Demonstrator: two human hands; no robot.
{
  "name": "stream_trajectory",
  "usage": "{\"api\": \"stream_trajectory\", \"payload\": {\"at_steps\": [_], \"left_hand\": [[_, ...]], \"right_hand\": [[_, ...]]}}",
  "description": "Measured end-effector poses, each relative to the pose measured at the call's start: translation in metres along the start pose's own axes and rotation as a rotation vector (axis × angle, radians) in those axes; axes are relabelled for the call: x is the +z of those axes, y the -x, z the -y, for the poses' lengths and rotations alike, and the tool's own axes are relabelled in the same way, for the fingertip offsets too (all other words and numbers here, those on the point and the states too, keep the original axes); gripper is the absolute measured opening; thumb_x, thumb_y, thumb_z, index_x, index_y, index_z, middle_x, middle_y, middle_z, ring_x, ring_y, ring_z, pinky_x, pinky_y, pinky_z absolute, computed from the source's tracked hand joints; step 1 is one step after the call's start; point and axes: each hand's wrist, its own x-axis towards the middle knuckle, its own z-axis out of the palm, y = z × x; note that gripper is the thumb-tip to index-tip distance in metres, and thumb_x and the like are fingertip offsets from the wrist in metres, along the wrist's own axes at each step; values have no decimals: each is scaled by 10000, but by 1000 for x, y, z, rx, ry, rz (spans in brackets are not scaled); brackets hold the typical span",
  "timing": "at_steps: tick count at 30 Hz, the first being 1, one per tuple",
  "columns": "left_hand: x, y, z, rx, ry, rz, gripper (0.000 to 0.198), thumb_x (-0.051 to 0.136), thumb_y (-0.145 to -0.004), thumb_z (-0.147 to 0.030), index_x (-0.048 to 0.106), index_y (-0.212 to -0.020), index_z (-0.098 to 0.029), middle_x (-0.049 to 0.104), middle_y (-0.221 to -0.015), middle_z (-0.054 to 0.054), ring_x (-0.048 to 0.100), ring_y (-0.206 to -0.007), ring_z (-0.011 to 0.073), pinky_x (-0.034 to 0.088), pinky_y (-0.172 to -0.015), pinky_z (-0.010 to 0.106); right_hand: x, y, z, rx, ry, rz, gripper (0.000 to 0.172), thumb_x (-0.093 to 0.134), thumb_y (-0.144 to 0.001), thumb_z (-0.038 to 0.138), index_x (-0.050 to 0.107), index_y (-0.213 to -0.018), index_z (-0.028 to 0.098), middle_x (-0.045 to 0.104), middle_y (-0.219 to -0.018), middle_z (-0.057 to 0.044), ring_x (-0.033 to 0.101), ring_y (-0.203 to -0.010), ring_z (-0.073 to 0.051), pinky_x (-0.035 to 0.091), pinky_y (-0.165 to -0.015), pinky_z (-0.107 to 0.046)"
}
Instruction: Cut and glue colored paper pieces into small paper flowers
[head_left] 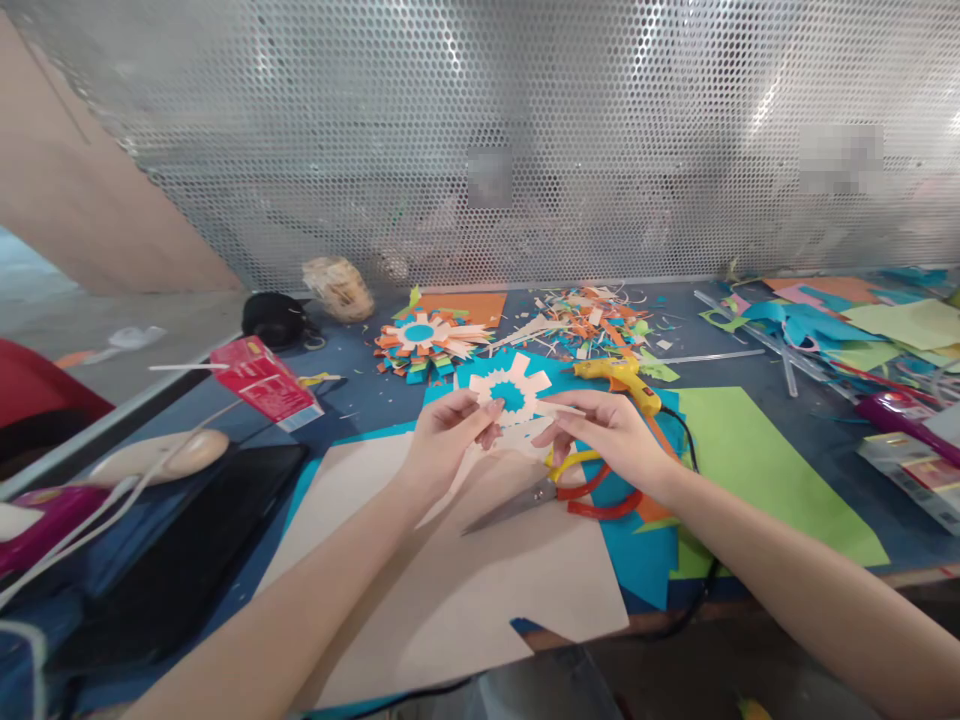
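My left hand is closed, thumb and fingers pinching the lower left edge of a white paper ring with square tabs around the outside and a toothed inner hole. On the ring's right side, my right hand is closed on a narrow white paper strip; whether this strip is joined to the ring I cannot tell. Below the hands, scissors with red and yellow handles lie on a large white sheet. A yellow glue gun lies just beyond my right hand.
Similar cut rings lie in a stack beside a heap of paper scraps. Green paper is at right, with coloured offcuts beyond. At left are a red drink carton and a black tablet-like slab. Perforated metal stands behind.
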Motion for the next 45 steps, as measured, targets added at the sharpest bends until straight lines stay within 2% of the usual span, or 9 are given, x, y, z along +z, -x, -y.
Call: {"api": "stream_trajectory", "payload": {"at_steps": [13,21,29,31,34,36,41,43,45], "left_hand": [[1,3,0,111,-193,0,235,695,-629,-274,540,-499,-154,559,-435,-28,452,-385,59,363,-417,190],[7,10,-4,143,-284,39,208,666,-647,-263,545,-512,-161,573,-454,-23,450,-375,62,371,-409,193],[7,12,1,79,-287,104,237,675,-654,-325,535,-562,-157,536,-465,-31,420,-388,62,344,-396,193],[2,8,3,116,-289,84,206,700,-631,-327,579,-675,-166,543,-542,-32,450,-458,75,349,-413,186],[-6,2,4,294,-335,24,268,743,-580,-293,621,-793,-185,572,-735,-5,462,-568,85,388,-485,198],[-10,-1,4,383,-377,32,236,747,-570,-272,634,-756,-180,568,-770,10,459,-592,93,396,-516,216],[-8,1,0,401,-531,137,93,683,-664,-253,644,-701,-177,590,-679,23,518,-633,134,421,-574,249],[-7,4,-4,525,-607,135,45,670,-686,-216,655,-716,-186,611,-704,30,545,-668,143,441,-610,255],[-8,6,-9,732,-680,114,60,669,-691,-158,666,-733,-201,620,-746,31,567,-716,145,456,-654,257]], "right_hand": [[0,-3,0,34,-174,3,260,689,-701,371,616,-852,172,696,-680,1,587,-514,-69,487,-532,-200],[7,-2,5,103,-94,-79,337,747,-603,391,557,-764,164,664,-632,16,557,-495,-66,476,-537,-212],[3,-2,2,-6,71,-153,222,683,-683,344,533,-706,182,639,-613,20,535,-505,-74,452,-522,-214],[3,-2,0,-31,124,-146,189,663,-703,329,537,-718,188,641,-624,12,557,-530,-90,455,-524,-222],[3,-1,-2,-62,199,-132,139,631,-731,306,544,-734,199,649,-656,-2,616,-619,-130,469,-538,-237],[3,-1,-3,-107,278,-142,98,619,-742,285,565,-740,203,653,-684,-7,632,-659,-144,478,-554,-249],[-1,0,-1,-387,561,-225,52,595,-783,213,611,-734,211,633,-747,-12,596,-705,-137,487,-601,-255],[-3,1,1,-557,681,-206,57,585,-804,185,617,-762,204,619,-775,-25,586,-756,-141,494,-657,-265],[-6,3,3,-765,819,-134,68,570,-819,152,622,-820,194,615,-814,-44,575,-803,-148,493,-716,-288]]}}
